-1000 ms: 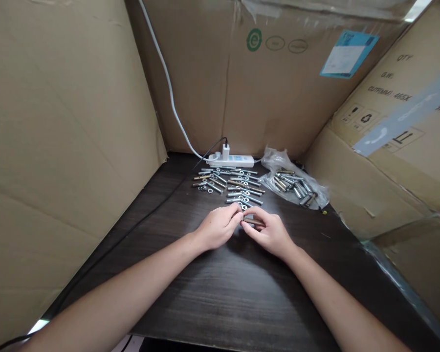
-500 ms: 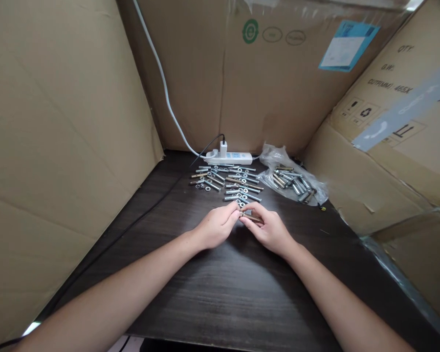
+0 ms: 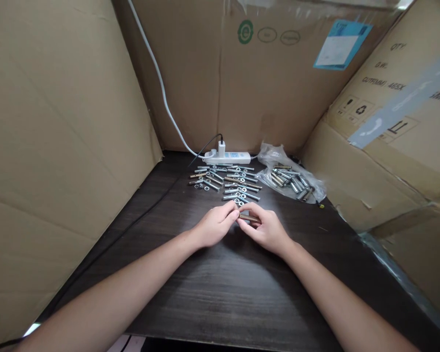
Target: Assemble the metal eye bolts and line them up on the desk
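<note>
A brass-coloured expansion bolt (image 3: pixel 250 218) lies between my two hands, just above the dark table. My right hand (image 3: pixel 267 230) is closed around its sleeve, thumb below and fingers above. My left hand (image 3: pixel 216 226) pinches its left end, and the fingertips hide what is there. Right beyond my fingers are rows of metal bolts (image 3: pixel 249 197) with washers (image 3: pixel 241 204) and other small rings among them. Farther left lie more bolts (image 3: pixel 210 185) and a loose washer (image 3: pixel 207 188).
A clear plastic bag (image 3: pixel 275 155) with several silver and brass expansion bolts (image 3: pixel 295 183) lies at the back right. Behind the rows stands a white power strip (image 3: pixel 238 158). A black cable (image 3: pixel 143 215) crosses the table (image 3: pixel 205 303) on the left. Cardboard walls (image 3: pixel 190 88) surround it.
My fingers have shifted slightly on the bolt, and the ring seen near its left end is now mostly covered. The view has moved a little.
</note>
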